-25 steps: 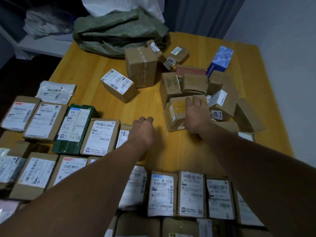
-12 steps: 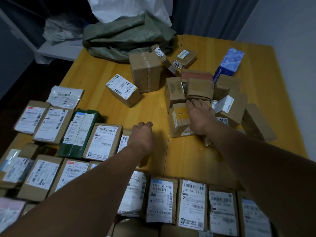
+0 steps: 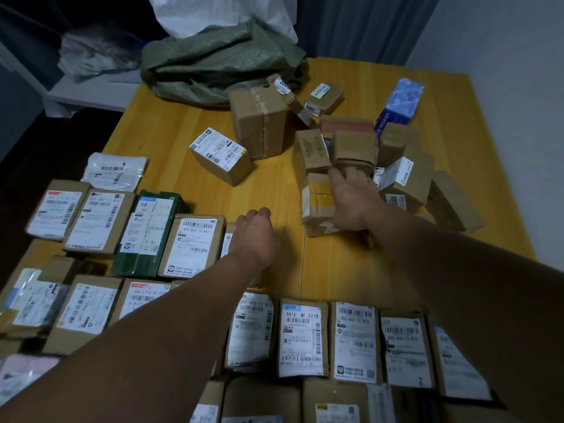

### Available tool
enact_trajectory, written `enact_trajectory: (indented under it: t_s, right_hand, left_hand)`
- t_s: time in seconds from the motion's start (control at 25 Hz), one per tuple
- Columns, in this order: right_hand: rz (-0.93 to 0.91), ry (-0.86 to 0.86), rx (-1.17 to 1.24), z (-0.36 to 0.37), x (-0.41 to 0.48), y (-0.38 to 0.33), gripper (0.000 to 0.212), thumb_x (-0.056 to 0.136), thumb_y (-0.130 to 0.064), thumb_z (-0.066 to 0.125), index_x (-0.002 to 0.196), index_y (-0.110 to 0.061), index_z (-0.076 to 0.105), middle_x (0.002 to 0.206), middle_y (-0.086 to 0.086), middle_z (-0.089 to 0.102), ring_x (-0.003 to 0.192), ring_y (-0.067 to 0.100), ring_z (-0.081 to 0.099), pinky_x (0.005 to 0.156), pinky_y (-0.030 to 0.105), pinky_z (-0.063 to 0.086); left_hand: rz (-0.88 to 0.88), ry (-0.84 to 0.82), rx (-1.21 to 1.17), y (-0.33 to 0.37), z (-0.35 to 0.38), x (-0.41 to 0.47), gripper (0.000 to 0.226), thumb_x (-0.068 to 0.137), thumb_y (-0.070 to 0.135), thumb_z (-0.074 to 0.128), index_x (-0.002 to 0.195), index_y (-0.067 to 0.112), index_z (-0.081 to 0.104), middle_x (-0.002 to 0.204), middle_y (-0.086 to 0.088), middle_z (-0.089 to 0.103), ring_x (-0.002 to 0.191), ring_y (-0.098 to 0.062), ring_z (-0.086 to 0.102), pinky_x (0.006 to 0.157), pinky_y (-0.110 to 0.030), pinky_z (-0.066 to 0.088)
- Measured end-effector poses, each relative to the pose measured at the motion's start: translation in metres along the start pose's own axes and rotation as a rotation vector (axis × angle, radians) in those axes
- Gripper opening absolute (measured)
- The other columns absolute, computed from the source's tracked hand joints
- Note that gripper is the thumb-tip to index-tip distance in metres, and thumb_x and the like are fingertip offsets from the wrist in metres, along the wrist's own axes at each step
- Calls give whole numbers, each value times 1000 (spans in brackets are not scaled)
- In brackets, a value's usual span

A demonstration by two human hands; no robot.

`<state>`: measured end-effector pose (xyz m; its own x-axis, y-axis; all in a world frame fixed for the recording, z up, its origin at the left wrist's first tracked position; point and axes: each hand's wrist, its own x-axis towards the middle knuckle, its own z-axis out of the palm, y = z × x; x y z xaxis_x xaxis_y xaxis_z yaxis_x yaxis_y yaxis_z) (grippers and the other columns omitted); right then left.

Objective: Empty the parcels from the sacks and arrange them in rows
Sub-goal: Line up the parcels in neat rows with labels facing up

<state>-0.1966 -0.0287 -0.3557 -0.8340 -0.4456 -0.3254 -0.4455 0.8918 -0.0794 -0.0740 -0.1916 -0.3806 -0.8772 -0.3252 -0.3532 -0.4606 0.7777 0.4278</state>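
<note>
Labelled cardboard parcels lie in rows [image 3: 195, 245] on the left and near side of the yellow table [image 3: 171, 138]. An unsorted heap of boxes [image 3: 354, 148] sits at the right. My right hand [image 3: 351, 199] lies on a brown taped parcel [image 3: 316, 203] at the heap's front, fingers curled over its far edge. My left hand [image 3: 256, 236] covers a parcel [image 3: 227, 242] at the right end of the second row, fingers bent over its far side. A crumpled green sack [image 3: 219, 65] lies at the far edge, with a white sack [image 3: 219, 16] behind it.
A single labelled box [image 3: 219, 154] and a taller taped box [image 3: 259, 123] stand between the sack and the heap. A blue carton [image 3: 399, 102] leans at the back right. A white shelf [image 3: 91, 93] stands left of the table, a wall on the right.
My head has leaned in, so everything looks closer. Both hands stay on the same parcels, and the right fingers have crept slightly toward the heap.
</note>
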Motion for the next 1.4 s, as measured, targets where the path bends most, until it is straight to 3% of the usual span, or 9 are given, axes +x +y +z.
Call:
enact_trajectory:
  t_s: [0.12, 0.24, 0.36, 0.52, 0.64, 0.88, 1.04, 1.28, 1.4]
  right_hand:
    - [201, -48, 460, -16, -28, -13, 89, 65, -24, 87, 140, -17, 39, 136, 13, 45, 124, 34, 46, 100, 43, 46]
    - [378, -235, 1033, -22, -56, -24, 44, 72, -24, 81, 111, -16, 63, 105, 5, 73, 97, 23, 67, 82, 37, 56]
    - [462, -262, 1218, -17, -78, -35, 44, 65, -40, 75, 105, -21, 72, 99, 2, 75, 92, 20, 64, 95, 51, 53]
    - [469, -285, 1416, -17, -99, -52, 25, 90, -37, 60, 105, -19, 69, 74, -1, 73, 72, 16, 64, 94, 51, 52]
    - [453, -332, 1574, -18, -111, -63, 33, 95, -38, 51, 115, -18, 66, 101, 8, 74, 98, 27, 67, 100, 58, 48]
    - [504, -262, 1706, -10, -120, -74, 37, 99, -29, 38, 125, -17, 61, 115, 13, 74, 103, 30, 69, 90, 53, 55]
    - [556, -103, 1635, -2, -119, -80, 33, 99, -13, 38, 116, -10, 66, 91, 9, 78, 89, 29, 73, 76, 53, 61]
    - [603, -13, 1498, 3, -110, -75, 28, 97, -5, 39, 101, -9, 66, 93, 9, 77, 95, 28, 72, 77, 53, 61]
    - [586, 110, 1409, -7, -104, -73, 19, 97, -9, 42, 90, -11, 60, 92, 8, 69, 90, 24, 65, 70, 33, 54]
  left_hand:
    - [26, -4, -77, 3, -9, -11, 48, 88, 5, 52, 135, 4, 47, 129, -17, 54, 123, -35, 46, 94, -40, 40]
    - [-16, -55, -291, 2, -15, -23, 56, 86, 6, 53, 141, 5, 41, 132, -15, 55, 118, -32, 52, 90, -36, 45]
    - [-154, -147, -679, -1, -21, -29, 53, 87, 0, 52, 139, 11, 48, 117, -8, 61, 98, -25, 57, 82, -34, 48]
    - [-326, -241, -1041, 3, -37, -38, 16, 95, -1, 51, 102, 8, 62, 89, -6, 56, 85, -21, 55, 75, -37, 52]
    - [-310, -363, -1156, 1, -43, -54, 28, 98, 23, 52, 119, 9, 63, 98, -6, 63, 91, -22, 60, 75, -37, 53]
    - [-279, -434, -1275, -6, -53, -72, 23, 93, 11, 55, 114, 8, 63, 90, -5, 65, 79, -21, 59, 58, -30, 48]
    - [-252, -392, -1262, -13, -48, -73, 33, 90, 5, 60, 121, 16, 62, 108, -4, 70, 92, -21, 63, 76, -39, 53]
    - [-242, -441, -1198, -23, -41, -63, 57, 87, 12, 67, 134, 42, 55, 116, 3, 70, 104, -26, 64, 92, -50, 54]
    - [-260, -391, -1148, -22, -44, -59, 48, 85, 9, 68, 128, 30, 62, 113, -3, 72, 101, -29, 66, 83, -42, 53]
